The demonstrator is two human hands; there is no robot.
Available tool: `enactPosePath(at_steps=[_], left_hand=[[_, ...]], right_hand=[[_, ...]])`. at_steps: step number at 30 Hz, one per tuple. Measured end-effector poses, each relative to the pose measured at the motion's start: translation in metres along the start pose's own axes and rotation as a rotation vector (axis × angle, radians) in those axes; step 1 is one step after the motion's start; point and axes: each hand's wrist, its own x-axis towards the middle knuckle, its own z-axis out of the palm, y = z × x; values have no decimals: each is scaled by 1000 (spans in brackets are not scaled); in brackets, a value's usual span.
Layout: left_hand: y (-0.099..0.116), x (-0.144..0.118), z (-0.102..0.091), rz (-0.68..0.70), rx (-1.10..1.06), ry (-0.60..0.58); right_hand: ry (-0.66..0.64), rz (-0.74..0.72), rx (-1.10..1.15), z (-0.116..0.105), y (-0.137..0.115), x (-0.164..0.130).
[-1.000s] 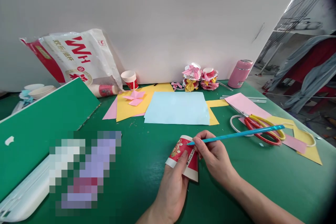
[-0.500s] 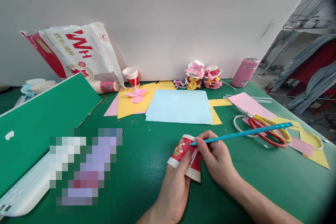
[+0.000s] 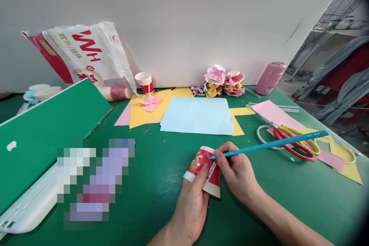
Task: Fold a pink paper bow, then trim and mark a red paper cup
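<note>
Near the front of the table my left hand [image 3: 191,203] grips a red and white paper cup [image 3: 213,177] with gold print, its thumb lying across the printed side. The cup is tilted, wide end down, and partly covered by my fingers. A long blue pencil [image 3: 268,145] is pinched in my right hand [image 3: 238,171], just right of the cup. The pencil's point meets the red wall of the cup, while its glittery end points up and right.
Light blue paper sheets [image 3: 198,115] lie beyond my hands. Several scissors, one with red handles [image 3: 294,146], rest among paper scraps at right. Behind stand decorated cups [image 3: 234,80], a pink bottle [image 3: 270,78] and a plastic bag [image 3: 86,54]. A green board [image 3: 54,127] leans at left.
The pencil's tip has shifted very slightly to the right along the cup. Both hands keep their hold, and the whole view has shifted a little.
</note>
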Motion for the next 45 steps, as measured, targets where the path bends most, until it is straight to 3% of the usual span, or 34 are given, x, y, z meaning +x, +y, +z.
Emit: enactPosePath(at_steps=[16, 45], left_hand=[[1, 1, -1, 15, -4, -50], [2, 2, 0, 7, -20, 10]], right_hand=[[-3, 30, 60, 1, 3, -2], [-59, -12, 86, -1, 2, 5]])
